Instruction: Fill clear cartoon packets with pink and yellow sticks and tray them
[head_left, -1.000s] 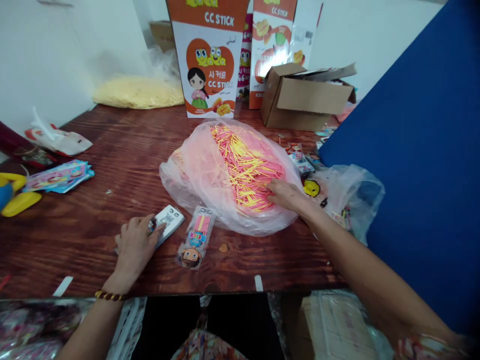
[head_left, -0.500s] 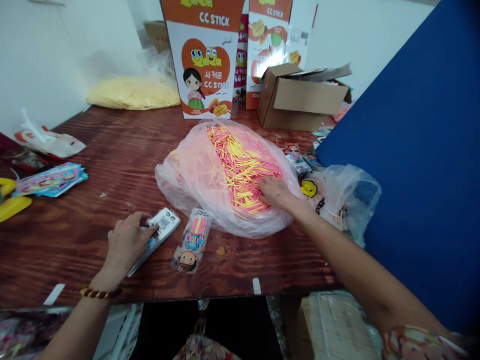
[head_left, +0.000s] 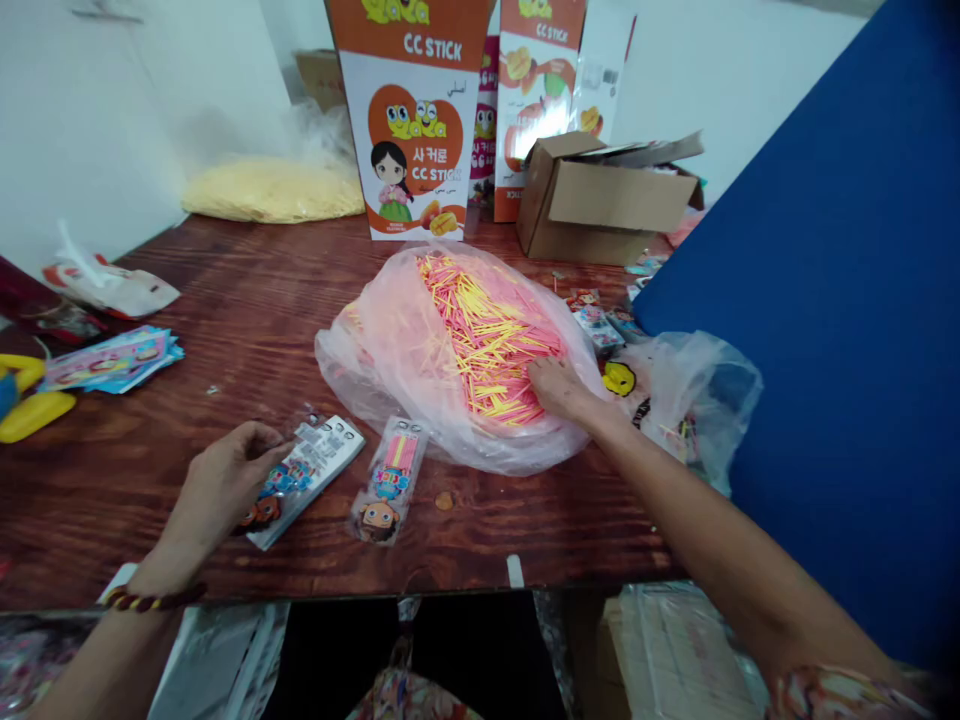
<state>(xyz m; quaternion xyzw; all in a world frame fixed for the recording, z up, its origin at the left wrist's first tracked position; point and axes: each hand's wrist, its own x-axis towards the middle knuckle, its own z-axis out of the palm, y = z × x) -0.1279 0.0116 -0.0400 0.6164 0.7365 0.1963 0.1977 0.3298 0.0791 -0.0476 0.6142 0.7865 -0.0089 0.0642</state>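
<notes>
My left hand point(head_left: 229, 475) pinches the edge of a clear printed packet point(head_left: 289, 478), partly raised at the left of a stack of flat packets point(head_left: 335, 452). Its cartoon face shows below my fingers. In the big clear plastic bag point(head_left: 397, 310), my right hand point(head_left: 556, 387) is closed at the right side of a heap of thin pink and yellow sticks point(head_left: 487, 345). My fingertips are down among the sticks, so how many they grip is hidden. Between my hands a packet filled with sticks point(head_left: 388, 482) lies flat on the table.
Tall printed cartons point(head_left: 416, 130) and an opened cardboard box point(head_left: 615, 205) stand at the back. A smaller clear bag point(head_left: 690, 390) lies at the right, by a blue panel point(head_left: 840, 330). Blue printed sheets point(head_left: 112, 360), yellow-handled scissors point(head_left: 34, 410) and a tissue pack point(head_left: 112, 285) lie left.
My left hand has moved left and toward me, drawing a packet off the stack's top. My right hand has shifted slightly and its fingers are more curled in the sticks.
</notes>
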